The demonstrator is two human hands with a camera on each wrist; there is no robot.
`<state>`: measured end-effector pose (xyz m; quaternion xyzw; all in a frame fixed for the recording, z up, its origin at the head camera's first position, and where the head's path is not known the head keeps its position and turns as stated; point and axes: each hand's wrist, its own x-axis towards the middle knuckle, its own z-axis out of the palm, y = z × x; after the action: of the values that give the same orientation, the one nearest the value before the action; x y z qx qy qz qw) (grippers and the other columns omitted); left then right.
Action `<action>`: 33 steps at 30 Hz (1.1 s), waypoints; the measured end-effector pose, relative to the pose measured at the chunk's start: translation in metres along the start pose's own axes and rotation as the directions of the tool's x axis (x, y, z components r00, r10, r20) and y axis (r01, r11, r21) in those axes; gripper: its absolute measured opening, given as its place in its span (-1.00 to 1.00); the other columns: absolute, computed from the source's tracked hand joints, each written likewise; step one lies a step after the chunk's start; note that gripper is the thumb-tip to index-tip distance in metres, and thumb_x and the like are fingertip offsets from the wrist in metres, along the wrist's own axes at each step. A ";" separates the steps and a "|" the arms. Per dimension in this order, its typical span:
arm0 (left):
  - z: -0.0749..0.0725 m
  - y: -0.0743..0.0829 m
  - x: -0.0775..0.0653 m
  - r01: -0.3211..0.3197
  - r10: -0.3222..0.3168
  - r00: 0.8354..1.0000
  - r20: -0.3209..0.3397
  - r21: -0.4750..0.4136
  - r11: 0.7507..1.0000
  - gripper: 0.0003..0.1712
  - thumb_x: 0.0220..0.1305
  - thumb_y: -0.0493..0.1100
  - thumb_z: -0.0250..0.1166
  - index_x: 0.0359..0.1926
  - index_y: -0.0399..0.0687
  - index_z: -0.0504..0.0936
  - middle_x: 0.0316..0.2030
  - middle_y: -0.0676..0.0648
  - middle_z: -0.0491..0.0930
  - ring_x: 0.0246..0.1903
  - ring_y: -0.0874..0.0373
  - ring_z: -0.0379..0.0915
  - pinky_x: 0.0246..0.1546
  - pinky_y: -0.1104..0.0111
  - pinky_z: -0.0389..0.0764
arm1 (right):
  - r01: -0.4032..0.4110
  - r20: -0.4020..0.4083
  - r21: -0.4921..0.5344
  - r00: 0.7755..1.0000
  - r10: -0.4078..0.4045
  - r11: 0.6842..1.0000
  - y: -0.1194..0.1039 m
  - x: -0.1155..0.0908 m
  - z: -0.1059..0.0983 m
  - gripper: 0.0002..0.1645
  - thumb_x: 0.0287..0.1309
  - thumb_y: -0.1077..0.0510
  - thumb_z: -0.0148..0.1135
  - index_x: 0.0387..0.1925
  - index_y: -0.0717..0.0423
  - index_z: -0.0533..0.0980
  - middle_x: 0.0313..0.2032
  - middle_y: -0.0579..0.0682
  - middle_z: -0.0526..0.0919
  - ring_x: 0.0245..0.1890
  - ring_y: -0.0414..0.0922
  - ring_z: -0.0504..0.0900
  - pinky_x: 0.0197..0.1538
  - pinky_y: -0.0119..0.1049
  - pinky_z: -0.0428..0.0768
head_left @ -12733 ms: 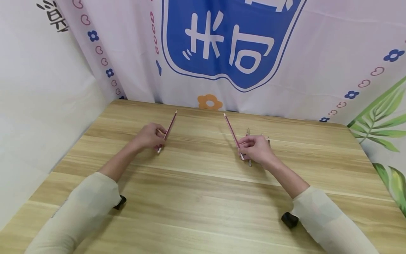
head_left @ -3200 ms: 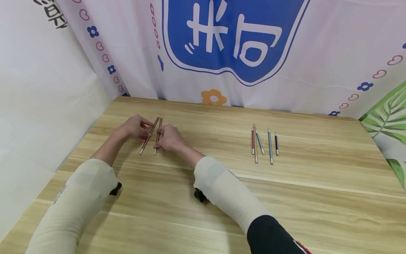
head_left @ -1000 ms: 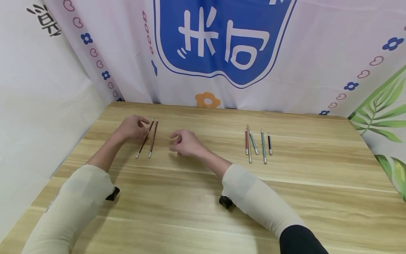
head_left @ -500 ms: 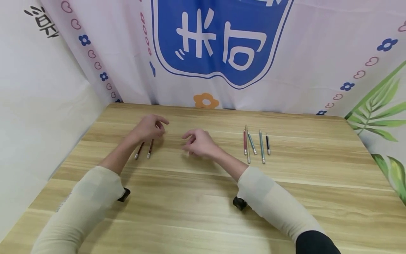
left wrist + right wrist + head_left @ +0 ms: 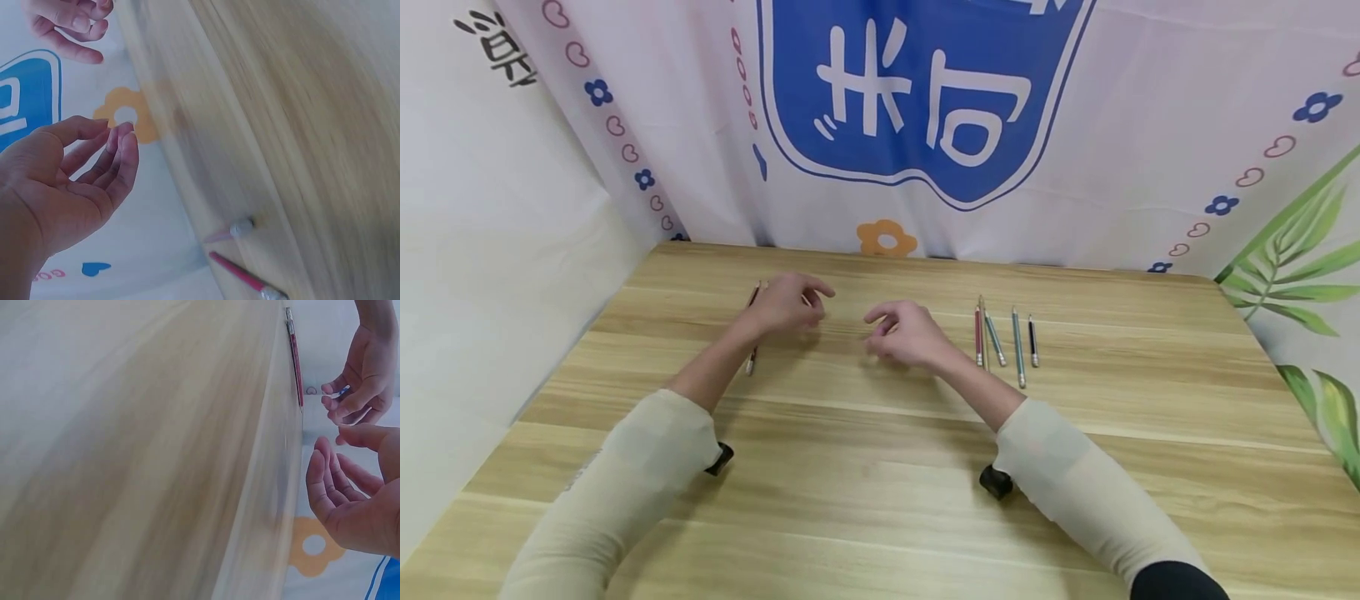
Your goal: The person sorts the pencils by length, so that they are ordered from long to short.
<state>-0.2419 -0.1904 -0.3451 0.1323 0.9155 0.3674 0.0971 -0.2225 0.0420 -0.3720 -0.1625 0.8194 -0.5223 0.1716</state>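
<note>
My left hand (image 5: 790,302) hovers over the table with loosely bent fingers and holds nothing. Beneath its wrist lie two dark red pencils (image 5: 751,364), partly covered by the forearm; the left wrist view shows a red pencil (image 5: 240,273) with a silver end. Facing it across a gap, my right hand (image 5: 912,333) is likewise relaxed, its fingers around nothing. Close to the right of that hand is a group of pencils: a red one (image 5: 978,333), a gold one partly hidden, a short teal one (image 5: 996,338), a long teal one (image 5: 1018,346) and a short black one (image 5: 1033,342).
The wood-grain table (image 5: 865,500) runs back to a printed cloth (image 5: 700,100) with a blue emblem and an orange flower (image 5: 887,238). A white wall (image 5: 497,250) borders the left side. Dark small devices (image 5: 997,482) sit under both wrists.
Earlier each hand held a dark red pencil; later both were at the two pencils laid side by side on the left. Those were let go, and both hands have since moved right.
</note>
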 end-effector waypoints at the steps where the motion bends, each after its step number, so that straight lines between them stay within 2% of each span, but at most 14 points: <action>1: 0.002 0.001 0.001 -0.001 0.001 1.000 0.009 -0.010 1.000 -0.52 0.24 -0.48 0.16 0.20 -0.48 0.59 -0.31 -0.24 0.67 -0.43 0.02 0.60 -0.54 0.51 0.59 | -0.004 -0.003 -0.002 1.000 0.004 1.000 0.001 -0.001 -0.002 -0.49 0.20 0.33 0.41 0.19 0.33 0.57 -0.23 0.12 0.68 -0.35 -0.02 0.72 -0.22 -0.14 0.81; 6: 0.013 0.007 0.007 0.003 0.000 0.999 0.048 -0.053 0.999 -0.53 0.28 -0.48 0.17 0.22 -0.48 0.57 -0.25 -0.32 0.67 -0.36 -0.12 0.64 -0.49 0.41 0.67 | -0.015 -0.015 -0.016 1.000 0.015 1.000 0.006 -0.005 -0.012 -0.49 0.20 0.31 0.40 0.19 0.33 0.56 -0.23 0.12 0.70 -0.32 0.00 0.75 -0.19 -0.17 0.80; 12: 0.023 0.018 0.013 -0.015 0.017 0.998 0.059 -0.043 0.999 -0.52 0.27 -0.47 0.18 0.22 -0.44 0.59 -0.21 -0.35 0.68 -0.31 -0.16 0.68 -0.51 0.51 0.60 | -0.014 -0.026 -0.004 1.000 0.014 1.000 0.011 -0.011 -0.025 -0.47 0.19 0.31 0.38 0.21 0.34 0.55 -0.22 0.13 0.69 -0.34 -0.09 0.73 -0.17 -0.23 0.79; 17: 0.032 0.024 0.019 -0.041 0.045 0.997 0.070 -0.054 0.998 -0.54 0.28 -0.46 0.21 0.21 -0.45 0.59 -0.26 -0.30 0.68 -0.37 -0.07 0.66 -0.47 0.46 0.67 | -0.021 -0.034 -0.005 0.999 0.020 1.000 0.016 -0.017 -0.035 -0.47 0.20 0.32 0.36 0.21 0.35 0.55 -0.21 0.13 0.68 -0.32 -0.11 0.72 -0.17 -0.30 0.77; 24: 0.044 0.028 0.026 -0.071 0.079 0.993 0.086 -0.094 0.993 -0.58 0.29 -0.47 0.26 0.18 -0.50 0.60 -0.38 -0.19 0.65 -0.50 0.11 0.58 -0.48 0.40 0.73 | -0.015 -0.038 0.022 0.999 0.016 1.000 0.019 -0.026 -0.045 -0.47 0.23 0.36 0.31 0.23 0.42 0.50 -0.22 0.15 0.66 -0.23 0.06 0.75 -0.10 -0.14 0.81; 28: 0.049 0.030 0.028 -0.073 0.084 0.992 0.093 -0.115 0.991 -0.58 0.30 -0.47 0.26 0.17 -0.50 0.60 -0.38 -0.21 0.65 -0.49 0.06 0.59 -0.45 0.30 0.77 | -0.017 -0.043 0.018 0.999 0.018 1.000 0.021 -0.029 -0.050 -0.47 0.24 0.37 0.30 0.23 0.42 0.49 -0.23 0.14 0.65 -0.22 0.11 0.74 -0.10 -0.12 0.81; 33: 0.055 0.035 0.028 -0.065 0.080 0.991 0.108 -0.132 0.989 -0.58 0.31 -0.47 0.27 0.18 -0.49 0.60 -0.36 -0.23 0.66 -0.50 0.03 0.59 -0.46 0.33 0.76 | -0.028 -0.053 0.000 0.998 0.028 1.000 0.026 -0.031 -0.056 -0.49 0.25 0.36 0.32 0.22 0.41 0.51 -0.22 0.14 0.65 -0.24 0.06 0.75 -0.13 -0.17 0.80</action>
<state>-0.2474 -0.1214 -0.3623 0.1796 0.8777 0.4206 0.1435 -0.2228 0.1107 -0.3708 -0.1371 0.8261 -0.5235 0.1571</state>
